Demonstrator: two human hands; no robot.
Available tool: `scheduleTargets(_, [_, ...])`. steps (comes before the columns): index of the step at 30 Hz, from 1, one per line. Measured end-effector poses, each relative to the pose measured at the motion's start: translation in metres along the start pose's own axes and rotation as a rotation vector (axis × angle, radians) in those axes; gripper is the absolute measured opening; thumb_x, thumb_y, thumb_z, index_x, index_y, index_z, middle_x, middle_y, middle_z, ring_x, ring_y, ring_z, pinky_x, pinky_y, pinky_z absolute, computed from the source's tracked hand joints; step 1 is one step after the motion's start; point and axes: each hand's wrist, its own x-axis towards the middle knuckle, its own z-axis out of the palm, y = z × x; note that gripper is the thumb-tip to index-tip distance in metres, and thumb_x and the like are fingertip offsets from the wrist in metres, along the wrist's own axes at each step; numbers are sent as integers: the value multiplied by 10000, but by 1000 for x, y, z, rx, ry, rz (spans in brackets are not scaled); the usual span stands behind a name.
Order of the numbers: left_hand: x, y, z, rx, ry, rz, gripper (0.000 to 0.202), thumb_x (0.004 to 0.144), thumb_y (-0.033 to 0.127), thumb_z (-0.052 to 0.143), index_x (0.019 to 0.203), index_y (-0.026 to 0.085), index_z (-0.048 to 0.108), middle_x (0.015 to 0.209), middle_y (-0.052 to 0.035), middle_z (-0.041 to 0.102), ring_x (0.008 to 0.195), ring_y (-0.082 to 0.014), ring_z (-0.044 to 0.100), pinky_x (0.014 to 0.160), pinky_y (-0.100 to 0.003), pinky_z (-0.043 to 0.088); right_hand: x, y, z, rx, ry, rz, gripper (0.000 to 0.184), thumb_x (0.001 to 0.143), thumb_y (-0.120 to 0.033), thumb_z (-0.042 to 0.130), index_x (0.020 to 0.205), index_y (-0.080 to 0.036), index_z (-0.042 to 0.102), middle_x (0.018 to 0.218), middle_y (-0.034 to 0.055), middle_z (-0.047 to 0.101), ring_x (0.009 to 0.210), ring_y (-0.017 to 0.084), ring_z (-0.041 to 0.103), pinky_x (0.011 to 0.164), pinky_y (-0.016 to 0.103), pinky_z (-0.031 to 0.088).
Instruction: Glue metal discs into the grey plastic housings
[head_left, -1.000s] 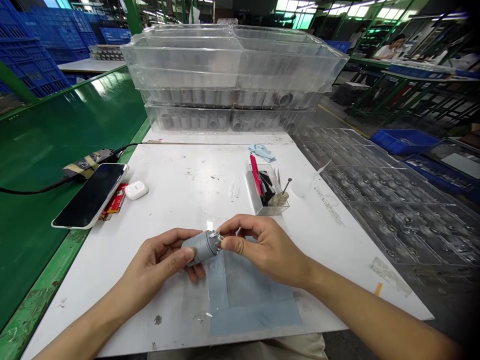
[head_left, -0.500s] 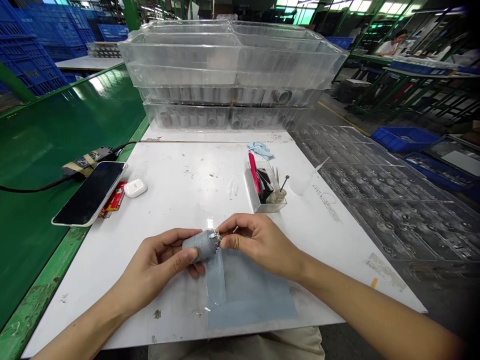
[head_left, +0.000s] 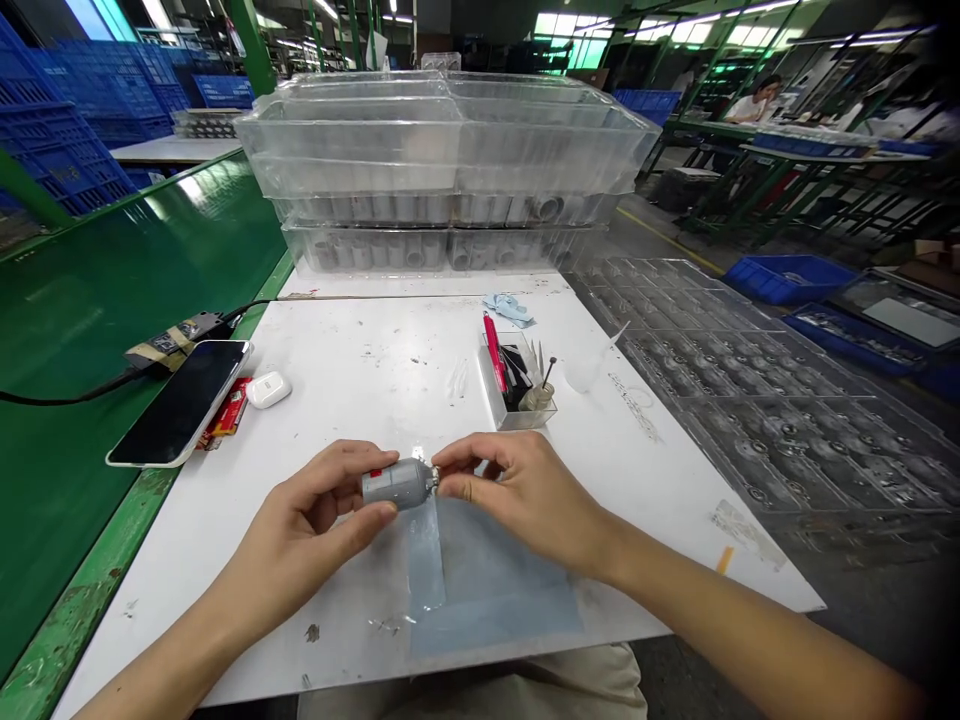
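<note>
My left hand [head_left: 322,520] is closed around the body of a grey cylindrical part [head_left: 401,485], gripped between thumb and fingers. The part looks like a small motor and lies nearly level, with a red mark near its left end. At its right end small metal pieces stick out. My right hand [head_left: 517,490] pinches this metal end with thumb and fingertips, which partly hide it. Under the hands a pale blue sheet [head_left: 495,590] lies on the white table [head_left: 352,370], with a clear strip along its left side.
Beyond the hands stands a small clear box [head_left: 517,415] with a red pen and tools. A phone [head_left: 180,405] and a white earbud case [head_left: 268,390] lie at left. Stacked clear trays [head_left: 360,160] rise at the back; more trays [head_left: 720,370] are at right. A person sits far off.
The grey part has been turned about its length, so a red mark now shows, and its metal end has swung away from view. Both hands keep their hold. The camera view has shifted slightly.
</note>
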Motion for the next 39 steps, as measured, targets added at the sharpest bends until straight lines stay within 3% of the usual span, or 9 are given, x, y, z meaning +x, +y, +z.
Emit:
scheduleTargets(4, [2, 3, 4, 144, -128, 61, 349, 919, 418, 711, 1261, 359, 673, 1092, -17, 668, 876, -193, 614, 822, -343, 514, -19, 6, 4, -50, -7, 37, 201, 906, -202, 724, 1063, -291, 813, 965, -17, 803, 876, 174, 729, 766, 296, 553])
scheduleTargets(9, [8, 12, 24, 170, -130, 98, 521, 887, 316, 728, 1353, 361, 500, 1002, 20, 641, 811, -181, 564, 843, -371, 511, -38, 19, 5, -257, 51, -45, 112, 890, -263, 769, 991, -259, 816, 959, 24, 771, 947, 218, 685, 849, 357, 540])
scheduleTargets(15, [13, 15, 39, 316, -182, 167, 587, 824, 186, 714, 1320, 376, 464, 937, 46, 634, 791, -183, 560, 741, -321, 490, -46, 19, -31, -478, 4, -91, 186, 921, -313, 726, 1088, -268, 795, 995, 55, 758, 958, 236, 677, 810, 370, 553])
scheduleTargets(20, [12, -3, 41, 203, -149, 167, 579, 842, 215, 716, 1345, 376, 479, 1126, 13, 704, 940, -215, 624, 847, -365, 483, -28, 12, -75, -485, 490, -33, 295, 956, -451, 659, 1142, -240, 747, 931, 41, 755, 765, 184, 669, 634, 301, 495])
scheduleTargets(22, [11, -12, 42, 104, -114, 134, 562, 850, 267, 741, 1347, 356, 495, 1183, -16, 713, 1005, -238, 638, 868, -388, 474, -17, 11, -84, -538, 605, -46, 339, 938, -455, 677, 1187, -229, 719, 899, 27, 736, 712, 165, 637, 628, 297, 473])
scheduleTargets(29, [11, -19, 42, 30, -158, 127, 663, 848, 275, 805, 1389, 399, 442, 1241, 4, 737, 1204, -255, 624, 1051, -450, 400, 0, 10, -86, -626, 595, -128, 170, 937, -359, 671, 922, -235, 786, 916, 31, 755, 791, 193, 656, 680, 328, 461])
scheduleTargets(32, [11, -20, 41, 44, -201, 156, 679, 858, 281, 809, 1400, 417, 424, 1272, 27, 744, 1221, -231, 645, 1078, -412, 420, -2, 13, -84, -585, 698, -189, 154, 933, -349, 683, 911, -227, 774, 905, 42, 743, 795, 195, 651, 673, 331, 464])
scheduleTargets(37, [10, -24, 42, 81, -251, 283, 659, 902, 276, 770, 1415, 461, 401, 1340, 72, 729, 1238, -167, 671, 1080, -317, 481, -2, 21, -79, -589, 649, -230, 121, 920, -312, 693, 893, -222, 769, 863, 32, 749, 760, 188, 658, 640, 323, 474])
scheduleTargets(39, [10, -26, 42, 118, -251, 341, 651, 905, 241, 758, 1403, 481, 414, 1361, 91, 715, 1242, -148, 673, 1067, -286, 501, -3, 17, -79, -574, 742, -276, 80, 894, -285, 723, 861, -228, 768, 855, 19, 758, 719, 174, 653, 622, 314, 476])
